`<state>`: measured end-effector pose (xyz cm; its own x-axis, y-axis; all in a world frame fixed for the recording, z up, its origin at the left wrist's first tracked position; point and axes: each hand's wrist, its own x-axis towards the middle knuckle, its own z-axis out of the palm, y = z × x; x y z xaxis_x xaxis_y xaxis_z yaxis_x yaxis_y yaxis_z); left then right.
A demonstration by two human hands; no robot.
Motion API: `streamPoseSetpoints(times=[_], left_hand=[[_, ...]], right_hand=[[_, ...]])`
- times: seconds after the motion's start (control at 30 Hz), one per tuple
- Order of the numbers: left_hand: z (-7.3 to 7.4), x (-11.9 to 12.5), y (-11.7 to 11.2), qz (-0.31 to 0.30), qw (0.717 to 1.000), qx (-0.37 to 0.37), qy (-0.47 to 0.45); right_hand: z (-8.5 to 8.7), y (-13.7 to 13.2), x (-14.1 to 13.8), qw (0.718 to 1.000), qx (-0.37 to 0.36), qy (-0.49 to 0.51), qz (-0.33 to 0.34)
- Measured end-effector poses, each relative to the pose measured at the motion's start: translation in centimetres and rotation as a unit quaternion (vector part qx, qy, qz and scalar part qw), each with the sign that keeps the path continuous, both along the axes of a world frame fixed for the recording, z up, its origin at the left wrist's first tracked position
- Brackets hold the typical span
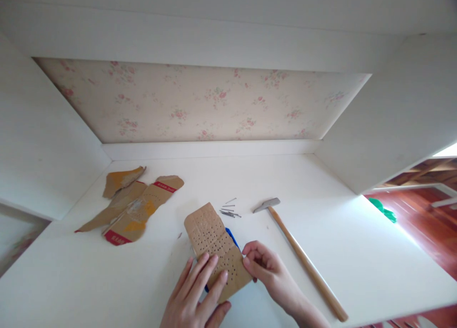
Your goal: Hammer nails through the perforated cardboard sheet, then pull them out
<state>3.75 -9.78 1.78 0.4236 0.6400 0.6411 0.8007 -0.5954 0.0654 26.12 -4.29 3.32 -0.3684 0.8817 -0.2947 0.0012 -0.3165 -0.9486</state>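
Note:
A brown cardboard piece (228, 266) dotted with rows of small holes lies tilted at the front middle of the white surface. My left hand (200, 292) rests on its lower left part, fingers spread and open. At its right edge my right hand (266, 266) is closed, thumb and index finger pinching the cardboard. Something blue (232, 236) pokes out from under the cardboard on both sides; most of it is hidden. Several nails (230, 213) lie loose just beyond the cardboard. To the right is a hammer (303, 256) with a wooden handle and grey metal head.
Torn cardboard scraps (134, 206) with red and orange patches lie at the left. White side panels and a floral back wall (221, 104) enclose the white tabletop (357, 242). Beyond its right edge show a reddish floor (421, 223) and a green object (382, 210).

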Motion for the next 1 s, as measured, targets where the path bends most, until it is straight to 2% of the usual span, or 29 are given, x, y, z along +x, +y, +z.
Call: streamPoseSetpoints(times=[0.17,0.4,0.53,0.7,0.83,1.0], left_hand=[[0.0,0.2,-0.2,-0.001,1.0,-0.004,0.011],[-0.3,0.6,-0.4,0.014,0.999,0.022,-0.028],[-0.4,0.7,-0.6,0.04,0.998,0.022,-0.033],[-0.7,2.1,-1.2,0.085,0.995,0.04,-0.035],[-0.9,3.0,-1.2,0.127,0.988,0.073,-0.05],[-1.4,2.7,-1.4,0.131,0.988,0.074,-0.033]], right_hand=[[-0.2,0.8,0.2,1.0,0.02,0.017,0.005],[0.0,3.0,-0.1,0.998,0.047,0.013,0.051],[0.1,4.1,-0.9,0.997,0.054,0.005,0.054],[0.2,5.0,-2.1,0.997,0.065,-0.012,0.033],[0.5,4.7,-2.5,0.997,0.071,-0.026,-0.001],[0.2,3.6,-2.2,0.997,0.07,-0.02,-0.02]])
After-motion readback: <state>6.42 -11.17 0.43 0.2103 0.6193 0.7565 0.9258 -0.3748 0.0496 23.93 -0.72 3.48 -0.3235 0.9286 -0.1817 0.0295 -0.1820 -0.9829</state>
